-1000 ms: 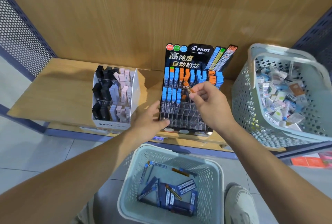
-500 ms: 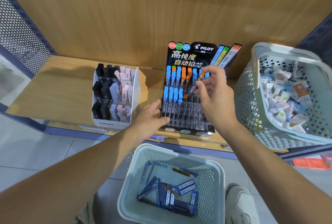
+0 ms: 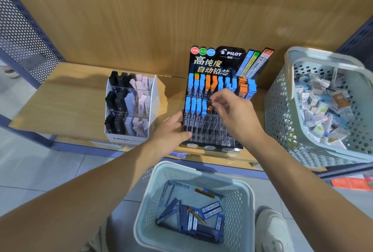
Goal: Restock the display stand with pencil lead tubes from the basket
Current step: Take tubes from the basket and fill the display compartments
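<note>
Orange-capped tube (image 3: 212, 101): pinched at its cap between thumb and fingertips of your right hand (image 3: 232, 114), other fingers loosely curled. It sits at the stand's (image 3: 214, 128) second row, just right of the blue caps and just above an orange cap already seated there. Half a second back the hand was higher and further right, with the tube tilted up by the top row. It has now come down and left to the second row, so the slot looks chosen and the tube seems about to be seated; I can't tell whether its foot is in the slot yet. Left hand (image 3: 169, 130): unchanged, fingers fairly straight along the stand's left edge, thumb on the near face, grasping nothing, bracing the stand. Clear slots to the right and in the near rows remain unfilled, so restocking is early. Basket (image 3: 201, 173) near you on the floor holds a loose pile of spare tubes (image 3: 191, 215), mostly blue, one or two orange. Left of the stand on the shelf (image 3: 60, 100), an eraser box (image 3: 129, 138); right of it, a second basket (image 3: 282, 110) of mixed small boxes.
</note>
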